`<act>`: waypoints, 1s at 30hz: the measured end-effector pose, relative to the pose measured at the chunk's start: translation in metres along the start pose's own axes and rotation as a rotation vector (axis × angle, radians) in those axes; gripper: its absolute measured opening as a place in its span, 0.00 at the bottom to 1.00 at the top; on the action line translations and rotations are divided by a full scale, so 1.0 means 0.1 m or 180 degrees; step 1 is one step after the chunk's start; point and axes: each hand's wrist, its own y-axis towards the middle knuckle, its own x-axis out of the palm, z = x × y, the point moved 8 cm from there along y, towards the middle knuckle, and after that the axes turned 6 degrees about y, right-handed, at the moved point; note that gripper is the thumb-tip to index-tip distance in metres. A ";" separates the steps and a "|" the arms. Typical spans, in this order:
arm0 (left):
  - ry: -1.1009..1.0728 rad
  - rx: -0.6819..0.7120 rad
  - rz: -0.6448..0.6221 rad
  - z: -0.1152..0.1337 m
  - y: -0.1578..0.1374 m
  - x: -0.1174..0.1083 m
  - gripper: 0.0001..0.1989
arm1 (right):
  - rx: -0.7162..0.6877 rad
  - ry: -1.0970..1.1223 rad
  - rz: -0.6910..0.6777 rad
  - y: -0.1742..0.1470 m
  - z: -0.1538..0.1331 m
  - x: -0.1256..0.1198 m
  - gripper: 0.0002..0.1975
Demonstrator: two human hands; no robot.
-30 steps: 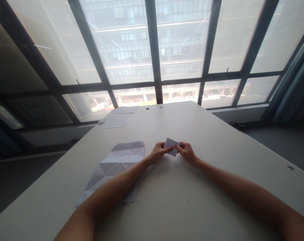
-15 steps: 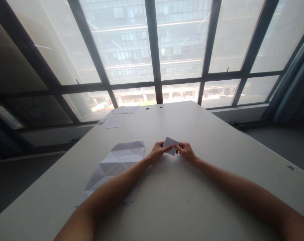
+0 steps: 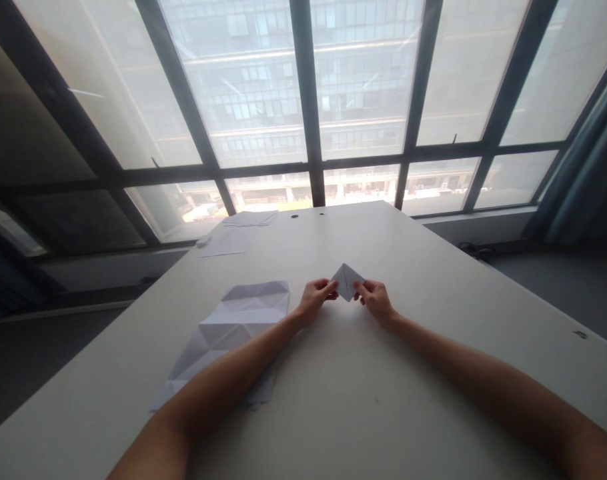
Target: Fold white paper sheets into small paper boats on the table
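Observation:
A small piece of folded white paper (image 3: 346,283) is held up above the table, its shape a diamond with a crease down the middle. My left hand (image 3: 317,297) pinches its left corner between thumb and fingers. The right corner is gripped the same way by my right hand (image 3: 374,299). To the left, partly under my left forearm, lie creased white sheets (image 3: 248,307) with a pattern of fold lines.
The white table (image 3: 413,393) stretches away towards tall windows (image 3: 253,80). At its far left are more white sheets (image 3: 226,241) and a small pale crumpled thing (image 3: 202,243). Dark blue curtains (image 3: 573,180) hang at the right.
The folded paper has turned from a tilted square to an upright diamond, its central crease now facing me. My hands have moved slightly apart, to its opposite corners.

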 end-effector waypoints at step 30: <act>0.0873 0.0089 -0.0441 0.15 -0.11 0.13 0.24 | -0.0521 -0.0356 -0.0541 -0.08 -0.15 0.17 0.18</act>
